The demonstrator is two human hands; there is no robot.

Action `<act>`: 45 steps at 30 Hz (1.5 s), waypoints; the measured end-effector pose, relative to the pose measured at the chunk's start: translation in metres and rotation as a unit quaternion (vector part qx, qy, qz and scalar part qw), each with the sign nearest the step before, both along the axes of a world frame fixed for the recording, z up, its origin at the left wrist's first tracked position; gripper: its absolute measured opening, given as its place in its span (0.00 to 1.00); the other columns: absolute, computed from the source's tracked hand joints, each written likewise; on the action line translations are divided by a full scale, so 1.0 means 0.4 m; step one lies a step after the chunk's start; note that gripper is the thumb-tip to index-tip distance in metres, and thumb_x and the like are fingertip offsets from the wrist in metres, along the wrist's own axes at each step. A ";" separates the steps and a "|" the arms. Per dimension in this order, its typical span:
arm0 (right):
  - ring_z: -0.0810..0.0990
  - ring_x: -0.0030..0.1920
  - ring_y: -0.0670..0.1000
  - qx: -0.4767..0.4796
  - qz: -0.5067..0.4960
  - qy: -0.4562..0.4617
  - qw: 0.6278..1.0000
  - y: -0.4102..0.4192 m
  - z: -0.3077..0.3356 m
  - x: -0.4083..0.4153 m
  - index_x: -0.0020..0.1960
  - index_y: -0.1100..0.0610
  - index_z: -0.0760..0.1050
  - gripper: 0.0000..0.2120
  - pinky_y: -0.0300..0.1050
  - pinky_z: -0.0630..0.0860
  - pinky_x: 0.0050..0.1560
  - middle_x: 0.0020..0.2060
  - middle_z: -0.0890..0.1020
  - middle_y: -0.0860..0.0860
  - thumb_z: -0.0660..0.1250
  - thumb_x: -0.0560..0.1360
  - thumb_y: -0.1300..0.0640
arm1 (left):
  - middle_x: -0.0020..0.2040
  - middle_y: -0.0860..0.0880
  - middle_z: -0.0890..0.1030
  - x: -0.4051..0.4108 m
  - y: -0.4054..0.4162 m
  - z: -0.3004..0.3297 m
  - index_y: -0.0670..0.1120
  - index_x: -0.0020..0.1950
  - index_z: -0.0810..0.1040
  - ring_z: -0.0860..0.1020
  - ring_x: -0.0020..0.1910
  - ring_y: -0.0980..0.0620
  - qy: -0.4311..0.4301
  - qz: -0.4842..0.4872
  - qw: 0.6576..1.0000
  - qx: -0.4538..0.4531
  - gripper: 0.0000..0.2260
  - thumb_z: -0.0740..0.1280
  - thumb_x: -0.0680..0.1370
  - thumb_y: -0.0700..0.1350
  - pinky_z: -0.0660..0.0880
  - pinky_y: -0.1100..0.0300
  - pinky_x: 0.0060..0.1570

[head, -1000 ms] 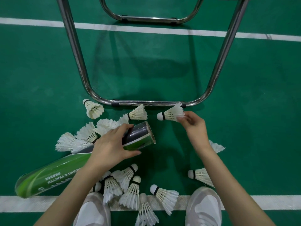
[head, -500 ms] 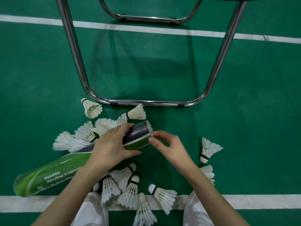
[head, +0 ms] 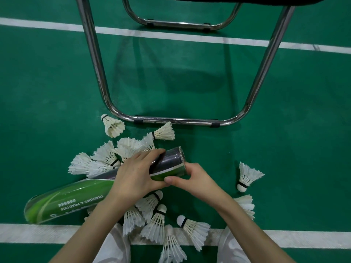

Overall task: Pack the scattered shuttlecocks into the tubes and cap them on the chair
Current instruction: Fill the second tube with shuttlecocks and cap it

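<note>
A long green and black shuttlecock tube [head: 76,198] lies tilted over the green floor, its open end pointing right. My left hand [head: 134,175] grips it just behind that end. My right hand [head: 197,181] is cupped over the tube's mouth, thumb on the lower rim, fingers curled round the end; I see no shuttlecock in it. Several white feather shuttlecocks lie loose: a pile [head: 106,158] behind the tube, a group [head: 155,221] below my hands, one standing on its cork [head: 247,175] at the right, another [head: 246,204] half hidden by my right forearm.
The chair's chrome leg frame [head: 176,121] rests on the floor just beyond the shuttlecocks, with the black seat edge [head: 228,0] at the top. Two shuttlecocks [head: 113,126] [head: 164,132] lie against the frame. A white court line [head: 38,233] runs under my white shoes [head: 114,247].
My right hand carried a shuttlecock from beside the chair frame to the tube's mouth, and it is out of sight now. My left hand kept its grip on the tube.
</note>
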State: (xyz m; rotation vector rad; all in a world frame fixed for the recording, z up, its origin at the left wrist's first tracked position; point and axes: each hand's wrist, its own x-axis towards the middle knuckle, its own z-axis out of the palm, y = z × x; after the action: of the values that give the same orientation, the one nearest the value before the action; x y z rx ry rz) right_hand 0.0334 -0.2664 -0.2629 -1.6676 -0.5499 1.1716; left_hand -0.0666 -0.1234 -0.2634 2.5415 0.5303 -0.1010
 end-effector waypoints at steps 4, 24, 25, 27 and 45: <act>0.80 0.48 0.41 0.017 0.035 0.009 0.999 0.000 0.012 0.029 0.50 0.51 0.79 0.07 0.35 0.75 0.51 0.45 0.83 0.45 0.69 0.72 0.59 | 0.57 0.53 0.78 -0.010 0.010 0.004 0.54 0.67 0.68 0.75 0.54 0.51 0.007 0.009 1.000 -0.007 0.35 0.73 0.63 0.62 0.71 0.57 0.47; 0.64 0.68 0.49 -0.052 0.111 -0.221 0.967 0.201 -0.126 0.023 0.67 0.52 0.67 0.21 0.39 0.62 0.67 0.67 0.69 0.49 0.65 0.76 0.55 | 0.48 0.56 0.75 -0.156 0.194 0.048 0.63 0.57 0.66 0.76 0.47 0.51 0.020 0.194 0.972 -0.128 0.34 0.71 0.54 0.64 0.75 0.53 0.49; 0.64 0.68 0.49 -0.055 0.106 -0.225 0.967 0.203 -0.129 0.021 0.67 0.53 0.66 0.22 0.43 0.63 0.68 0.67 0.69 0.50 0.66 0.75 0.55 | 0.49 0.55 0.75 -0.160 0.196 0.046 0.63 0.57 0.66 0.76 0.48 0.51 0.024 0.195 0.972 -0.131 0.34 0.71 0.54 0.63 0.75 0.53 0.49; 0.65 0.66 0.49 -0.061 0.083 -0.234 0.967 0.194 -0.131 0.019 0.67 0.54 0.66 0.23 0.41 0.64 0.66 0.65 0.68 0.50 0.67 0.74 0.55 | 0.48 0.55 0.76 -0.168 0.197 0.041 0.63 0.57 0.66 0.76 0.48 0.50 0.028 0.196 0.972 -0.125 0.33 0.72 0.54 0.63 0.75 0.52 0.50; 0.79 0.47 0.45 -0.059 -0.129 -0.079 0.987 0.083 -0.077 -0.030 0.47 0.47 0.75 0.03 0.39 0.76 0.49 0.45 0.81 0.45 0.64 0.76 0.54 | 0.51 0.58 0.76 -0.162 0.163 0.014 0.60 0.63 0.66 0.75 0.47 0.55 0.063 0.141 0.984 -0.090 0.34 0.76 0.61 0.58 0.75 0.58 0.44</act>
State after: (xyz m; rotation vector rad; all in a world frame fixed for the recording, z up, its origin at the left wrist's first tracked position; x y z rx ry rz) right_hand 0.0214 -0.2332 -0.2937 -1.8808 -0.3531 0.9038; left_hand -0.1315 -0.0581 -0.2580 2.2705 0.8836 -0.1976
